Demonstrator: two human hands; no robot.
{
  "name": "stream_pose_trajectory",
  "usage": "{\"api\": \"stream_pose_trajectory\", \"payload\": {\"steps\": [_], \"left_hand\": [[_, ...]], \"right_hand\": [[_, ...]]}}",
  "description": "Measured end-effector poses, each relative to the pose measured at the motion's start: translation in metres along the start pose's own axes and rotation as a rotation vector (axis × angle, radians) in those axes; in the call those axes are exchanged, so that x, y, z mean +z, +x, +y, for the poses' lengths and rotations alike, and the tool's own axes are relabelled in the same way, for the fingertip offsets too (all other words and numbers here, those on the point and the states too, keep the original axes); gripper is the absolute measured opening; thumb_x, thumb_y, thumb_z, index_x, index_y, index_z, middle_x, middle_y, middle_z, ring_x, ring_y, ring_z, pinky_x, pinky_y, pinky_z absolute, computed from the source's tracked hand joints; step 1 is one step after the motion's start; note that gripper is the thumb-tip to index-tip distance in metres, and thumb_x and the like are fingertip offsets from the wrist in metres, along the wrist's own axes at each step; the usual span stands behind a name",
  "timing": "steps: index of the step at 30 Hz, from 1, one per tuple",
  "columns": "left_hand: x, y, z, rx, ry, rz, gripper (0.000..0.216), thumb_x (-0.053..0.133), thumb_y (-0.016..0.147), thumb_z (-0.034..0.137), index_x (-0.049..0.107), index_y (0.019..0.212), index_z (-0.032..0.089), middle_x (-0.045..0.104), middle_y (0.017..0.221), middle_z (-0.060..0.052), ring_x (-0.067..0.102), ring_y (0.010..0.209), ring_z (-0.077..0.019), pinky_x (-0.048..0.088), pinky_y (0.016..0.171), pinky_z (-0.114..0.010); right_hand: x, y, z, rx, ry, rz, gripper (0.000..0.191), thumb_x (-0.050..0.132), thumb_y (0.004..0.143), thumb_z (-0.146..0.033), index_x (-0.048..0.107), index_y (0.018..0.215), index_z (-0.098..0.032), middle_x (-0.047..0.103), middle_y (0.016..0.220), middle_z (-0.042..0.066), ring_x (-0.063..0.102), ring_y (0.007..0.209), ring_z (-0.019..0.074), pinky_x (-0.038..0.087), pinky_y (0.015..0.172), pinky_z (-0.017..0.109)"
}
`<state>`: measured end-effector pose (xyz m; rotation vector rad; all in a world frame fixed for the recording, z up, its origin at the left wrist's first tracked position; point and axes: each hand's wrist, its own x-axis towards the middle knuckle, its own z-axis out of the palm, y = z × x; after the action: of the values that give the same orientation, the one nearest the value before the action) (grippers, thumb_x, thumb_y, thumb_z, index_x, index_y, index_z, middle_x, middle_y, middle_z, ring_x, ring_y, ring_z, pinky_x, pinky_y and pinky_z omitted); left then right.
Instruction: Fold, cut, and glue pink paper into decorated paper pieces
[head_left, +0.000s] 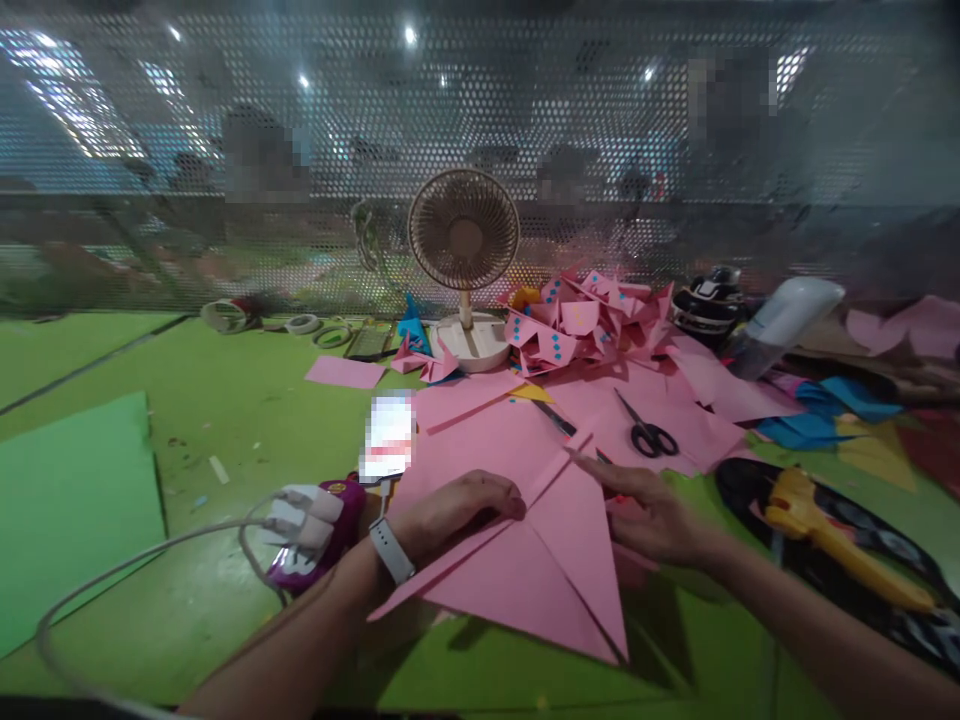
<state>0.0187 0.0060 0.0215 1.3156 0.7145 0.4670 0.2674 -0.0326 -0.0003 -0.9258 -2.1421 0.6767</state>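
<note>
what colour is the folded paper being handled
The folded paper is pink; see the head view.

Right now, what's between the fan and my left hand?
Pink paper lies between the fan and your left hand, as the head view shows. The phone sits left of that stretch.

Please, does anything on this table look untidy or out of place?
Yes: a narrow whitish strip, perhaps paper, and tiny scraps lie scattered on the green tabletop, right of the light-green sheet, like uncleared litter.
</note>
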Motion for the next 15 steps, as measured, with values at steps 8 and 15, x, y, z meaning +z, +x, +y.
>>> {"api": "stream_pose_trajectory", "payload": {"steps": [8,15], "left_hand": [[-0.024,0.003,0.011,0.015,-0.118,0.098,0.026,0.065,0.073,0.041,0.071,0.085,0.018,0.069,0.086,-0.008,0.062,0.082,-0.0216,0.047,0.073,-0.030],[-0.029,-0.005,0.022,0.682,-0.059,0.926,0.026,0.046,0.090,0.035,0.062,0.102,0.019,0.061,0.118,-0.008,0.050,0.118,-0.0231,0.036,0.102,-0.039]], "right_hand": [[0.015,-0.007,0.028,0.095,-0.033,0.123,0.041,0.044,0.087,-0.012,0.061,0.120,-0.029,0.067,0.112,0.004,0.070,0.080,0.0182,0.057,0.075,0.035],[0.014,-0.001,0.028,0.153,0.036,0.254,0.049,0.047,0.081,-0.009,0.057,0.125,-0.027,0.074,0.095,0.003,0.070,0.075,0.0202,0.058,0.074,0.040]]}}
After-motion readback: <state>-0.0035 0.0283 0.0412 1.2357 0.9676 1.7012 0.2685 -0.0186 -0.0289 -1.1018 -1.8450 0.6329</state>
